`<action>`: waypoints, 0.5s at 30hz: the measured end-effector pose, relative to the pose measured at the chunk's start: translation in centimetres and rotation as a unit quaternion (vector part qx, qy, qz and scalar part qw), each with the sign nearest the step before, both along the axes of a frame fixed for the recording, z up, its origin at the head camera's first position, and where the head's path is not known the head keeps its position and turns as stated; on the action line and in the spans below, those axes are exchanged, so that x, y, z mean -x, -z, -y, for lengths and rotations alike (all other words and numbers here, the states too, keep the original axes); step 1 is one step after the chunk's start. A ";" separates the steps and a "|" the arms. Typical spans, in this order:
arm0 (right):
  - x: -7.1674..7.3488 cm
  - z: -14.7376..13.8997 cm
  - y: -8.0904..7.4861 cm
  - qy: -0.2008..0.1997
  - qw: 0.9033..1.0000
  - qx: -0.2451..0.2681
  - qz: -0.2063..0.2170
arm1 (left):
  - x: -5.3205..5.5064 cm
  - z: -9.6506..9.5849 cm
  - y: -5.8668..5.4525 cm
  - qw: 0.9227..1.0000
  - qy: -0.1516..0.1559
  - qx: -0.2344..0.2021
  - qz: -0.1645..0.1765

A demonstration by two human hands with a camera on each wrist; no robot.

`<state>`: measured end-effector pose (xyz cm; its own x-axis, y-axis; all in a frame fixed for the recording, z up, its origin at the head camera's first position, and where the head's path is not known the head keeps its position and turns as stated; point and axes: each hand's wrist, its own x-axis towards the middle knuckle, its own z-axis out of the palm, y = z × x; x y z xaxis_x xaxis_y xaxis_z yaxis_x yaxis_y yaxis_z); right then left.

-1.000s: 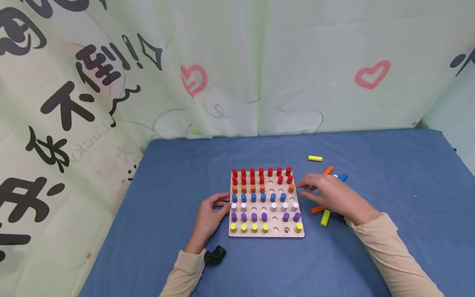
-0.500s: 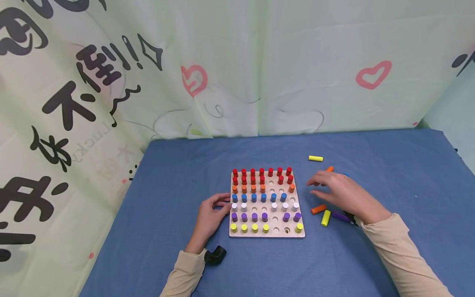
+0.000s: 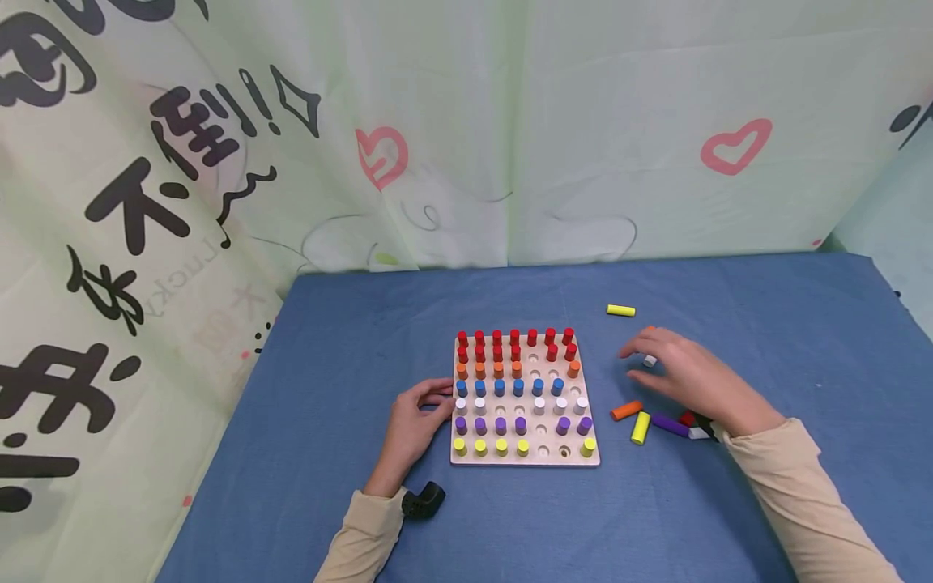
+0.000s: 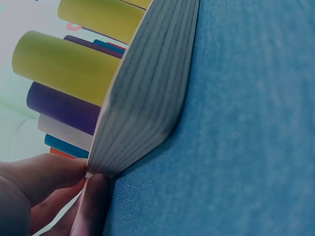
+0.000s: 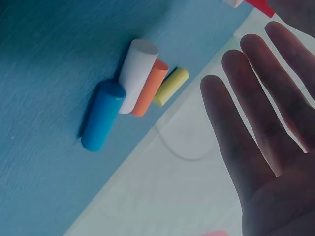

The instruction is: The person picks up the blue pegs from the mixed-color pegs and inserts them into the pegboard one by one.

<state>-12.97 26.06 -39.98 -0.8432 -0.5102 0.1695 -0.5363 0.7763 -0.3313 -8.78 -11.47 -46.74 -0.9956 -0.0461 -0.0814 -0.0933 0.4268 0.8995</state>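
A wooden pegboard [image 3: 525, 458] lies on the blue cloth, with rows of red, orange, blue, white, purple and yellow pegs standing in it and several bare holes. My left hand [image 3: 412, 429] grips the board's left edge, thumb and fingertips right at the wood in the left wrist view. To the right of the board, my right hand [image 3: 678, 379] hovers over loose pegs with fingers extended and nothing held. A blue peg [image 5: 103, 115], a white peg [image 5: 139, 76], an orange peg [image 5: 150, 88] and a yellow peg [image 5: 172, 86] lie by it in the right wrist view.
Nearer the front lie another orange peg [image 3: 627, 410], a yellow peg [image 3: 640, 428], a purple peg [image 3: 670, 425] and a red peg [image 3: 687, 418], the last beside the right wrist. Behind the table hangs a pale printed curtain [image 3: 583, 146].
My right hand has moved right, away from the board and across the loose pegs, uncovering the purple and red ones near its wrist. My left hand stays at the board's edge.
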 end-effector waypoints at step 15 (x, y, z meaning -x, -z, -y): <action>0.7 -1.2 0.0 0.025 0.998 -0.039 0.038 | 0.0 0.0 0.0 1.000 -0.001 0.003 0.007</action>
